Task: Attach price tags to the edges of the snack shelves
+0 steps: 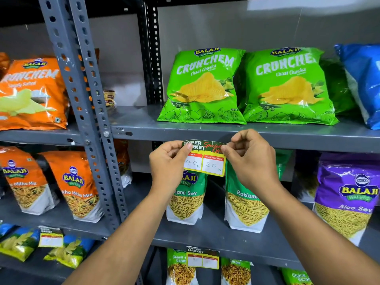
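Observation:
A price tag (205, 159) with a green "Super Market" header and yellow body reads 40 and 20 in its two white boxes. It sits against the front edge of the grey upper shelf (298, 138), its top bent over. My left hand (167, 163) pinches its upper left corner. My right hand (249, 159) pinches its upper right corner. Two green Crunchem bags (205, 85) stand on that shelf just above the tag.
Two more tags hang on lower shelf edges, one at the left (50, 238) and one below centre (202, 258). Green Ratlami Sev pouches (244, 204), a purple Aloo Sev pouch (345, 194) and orange bags (30, 93) fill the shelves. A perforated grey upright (90, 112) divides the racks.

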Demonstrator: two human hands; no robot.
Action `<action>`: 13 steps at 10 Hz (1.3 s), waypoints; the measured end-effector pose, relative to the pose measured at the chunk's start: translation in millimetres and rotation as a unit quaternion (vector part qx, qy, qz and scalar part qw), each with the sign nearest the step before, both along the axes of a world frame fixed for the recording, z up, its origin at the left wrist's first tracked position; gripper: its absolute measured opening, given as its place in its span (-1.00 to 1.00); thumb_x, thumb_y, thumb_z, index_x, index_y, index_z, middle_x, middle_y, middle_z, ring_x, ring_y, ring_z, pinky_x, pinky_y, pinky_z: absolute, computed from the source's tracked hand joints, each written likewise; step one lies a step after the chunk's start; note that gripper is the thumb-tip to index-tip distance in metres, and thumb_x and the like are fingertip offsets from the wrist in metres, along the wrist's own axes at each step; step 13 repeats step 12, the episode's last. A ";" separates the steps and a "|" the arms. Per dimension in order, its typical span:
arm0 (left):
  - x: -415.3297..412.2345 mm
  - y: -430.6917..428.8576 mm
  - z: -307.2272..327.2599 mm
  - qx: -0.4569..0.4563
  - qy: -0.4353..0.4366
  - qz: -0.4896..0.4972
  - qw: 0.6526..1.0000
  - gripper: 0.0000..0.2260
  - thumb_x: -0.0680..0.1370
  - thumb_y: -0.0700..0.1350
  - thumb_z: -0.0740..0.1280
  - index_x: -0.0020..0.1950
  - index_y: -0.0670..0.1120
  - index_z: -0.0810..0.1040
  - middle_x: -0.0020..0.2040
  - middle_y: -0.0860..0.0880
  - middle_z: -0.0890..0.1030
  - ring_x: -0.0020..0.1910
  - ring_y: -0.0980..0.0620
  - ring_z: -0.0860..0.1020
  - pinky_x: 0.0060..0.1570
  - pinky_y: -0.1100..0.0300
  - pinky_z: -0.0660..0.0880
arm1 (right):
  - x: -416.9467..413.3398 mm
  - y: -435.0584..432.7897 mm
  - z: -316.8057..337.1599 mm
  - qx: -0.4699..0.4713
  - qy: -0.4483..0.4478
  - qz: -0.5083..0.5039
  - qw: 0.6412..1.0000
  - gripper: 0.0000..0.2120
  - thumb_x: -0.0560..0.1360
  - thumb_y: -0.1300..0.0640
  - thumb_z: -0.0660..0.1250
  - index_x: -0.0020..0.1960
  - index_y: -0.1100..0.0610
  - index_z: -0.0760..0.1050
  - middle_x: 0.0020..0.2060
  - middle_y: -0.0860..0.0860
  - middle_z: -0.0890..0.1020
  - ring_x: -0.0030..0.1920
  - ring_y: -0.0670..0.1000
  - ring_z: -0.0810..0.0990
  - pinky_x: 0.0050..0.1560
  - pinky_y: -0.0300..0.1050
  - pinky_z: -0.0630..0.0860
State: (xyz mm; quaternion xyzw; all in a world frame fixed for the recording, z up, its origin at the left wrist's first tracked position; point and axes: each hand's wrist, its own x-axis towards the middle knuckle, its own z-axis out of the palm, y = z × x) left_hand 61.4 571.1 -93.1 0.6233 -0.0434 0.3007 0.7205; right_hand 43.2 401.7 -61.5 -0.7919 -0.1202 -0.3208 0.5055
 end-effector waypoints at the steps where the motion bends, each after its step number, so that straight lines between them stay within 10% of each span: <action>1: -0.9 -0.9 2.8 -0.003 -0.011 -0.002 1.000 -0.91 0.44 -0.20 0.46 -0.23 -0.04 0.64 -0.33 0.00 0.72 -0.30 0.03 0.67 -0.26 0.13 0.59 | -0.3 -1.6 6.0 0.002 -0.011 -0.006 1.000 -0.75 0.37 0.17 0.48 -0.23 -0.02 0.40 -0.37 -0.15 0.62 -0.40 -0.22 0.54 -0.29 -0.45 0.43; 5: 12.5 6.3 11.4 0.072 0.001 0.113 0.991 -0.69 0.24 0.16 0.54 -0.37 0.00 0.51 -0.43 0.00 0.64 -0.45 0.08 0.57 -0.34 0.08 0.53 | 5.2 -1.7 15.7 -0.080 -0.044 -0.094 0.991 -0.76 0.35 0.00 0.47 -0.22 -0.01 0.39 -0.38 -0.14 0.62 -0.29 0.00 0.64 -0.17 0.02 0.57; 7: 19.1 17.1 11.3 0.116 0.013 0.154 0.981 -0.52 0.16 0.26 0.54 -0.50 -0.05 0.37 -0.54 -0.09 0.47 -0.51 0.05 0.33 -0.40 0.11 0.35 | 8.1 -8.8 16.3 -0.201 -0.138 -0.225 0.943 -0.65 0.27 -0.20 0.46 -0.25 0.02 0.42 -0.26 0.03 0.54 -0.13 0.19 0.51 -0.16 0.02 0.33; 13: 7.1 10.9 18.9 0.112 0.058 0.150 0.981 -0.54 0.15 0.24 0.51 -0.48 -0.02 0.33 -0.49 0.05 0.38 -0.46 0.01 0.33 -0.31 0.08 0.35 | -5.4 -8.1 24.2 -0.199 -0.019 -0.230 0.952 -0.64 0.30 -0.28 0.39 -0.02 -0.11 0.45 0.03 -0.01 0.53 0.14 0.14 0.40 0.05 0.10 0.21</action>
